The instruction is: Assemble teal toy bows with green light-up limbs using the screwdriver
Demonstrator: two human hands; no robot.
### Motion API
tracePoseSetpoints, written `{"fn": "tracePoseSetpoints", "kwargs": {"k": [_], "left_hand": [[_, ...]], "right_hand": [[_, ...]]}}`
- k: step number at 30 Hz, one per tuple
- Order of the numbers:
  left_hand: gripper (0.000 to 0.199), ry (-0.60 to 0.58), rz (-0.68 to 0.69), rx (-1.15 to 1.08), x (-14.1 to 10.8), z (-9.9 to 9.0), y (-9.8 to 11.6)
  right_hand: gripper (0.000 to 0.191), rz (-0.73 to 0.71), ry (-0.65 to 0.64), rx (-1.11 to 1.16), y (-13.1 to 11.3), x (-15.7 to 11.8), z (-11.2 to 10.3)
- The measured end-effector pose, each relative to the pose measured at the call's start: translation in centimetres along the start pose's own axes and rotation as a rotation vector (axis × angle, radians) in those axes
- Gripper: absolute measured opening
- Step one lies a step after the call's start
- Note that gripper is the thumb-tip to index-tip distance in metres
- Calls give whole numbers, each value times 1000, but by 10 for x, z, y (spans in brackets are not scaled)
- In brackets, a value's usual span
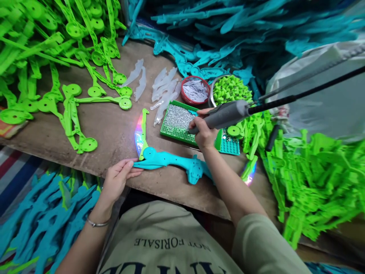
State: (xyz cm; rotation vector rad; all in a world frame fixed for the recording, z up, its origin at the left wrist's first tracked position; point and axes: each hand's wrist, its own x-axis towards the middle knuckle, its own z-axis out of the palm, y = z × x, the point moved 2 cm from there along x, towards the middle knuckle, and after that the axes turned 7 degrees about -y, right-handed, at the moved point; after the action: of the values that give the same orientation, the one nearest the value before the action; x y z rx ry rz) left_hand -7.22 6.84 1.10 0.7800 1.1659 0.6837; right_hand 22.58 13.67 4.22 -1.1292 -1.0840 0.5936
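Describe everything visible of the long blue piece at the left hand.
The blue piece lies crosswise near the edge of the table. It looks like moulded plastic, with dark holes, a round disc toward its left end and a bulkier section farther right. A curved green limb with a rainbow panel extends from the disc end. The left hand holds its pointed left tip; the right forearm hides part of its right side.

white sack (319,118), right | striped sheet (19,163), left, below tabletop (108,133) | orange item (11,130), left edge
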Motion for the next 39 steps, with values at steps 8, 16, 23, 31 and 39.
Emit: {"fn": "tracePoseSetpoints", "kwargs": {"k": [8,16,23,31,39], "left_hand": [[64,113,48,409,-12,-14,11],[33,123,1005,1188,-42,73,19],[52,-435,1157,1132,-44,188,-37],[84,-621,1058,1465,-36,251,-67],[81,-595,919,1604,-39,276,-81]], "right_hand": [[21,-31,8,33,-61,-21,-20],[20,48,23,92,-99,-86,-76],[19,56,179,-11,-130,-120,-120],[21,111,276,-139,-141,-156,-159],[20,120,273,-144,-132,-178,-171]]}}
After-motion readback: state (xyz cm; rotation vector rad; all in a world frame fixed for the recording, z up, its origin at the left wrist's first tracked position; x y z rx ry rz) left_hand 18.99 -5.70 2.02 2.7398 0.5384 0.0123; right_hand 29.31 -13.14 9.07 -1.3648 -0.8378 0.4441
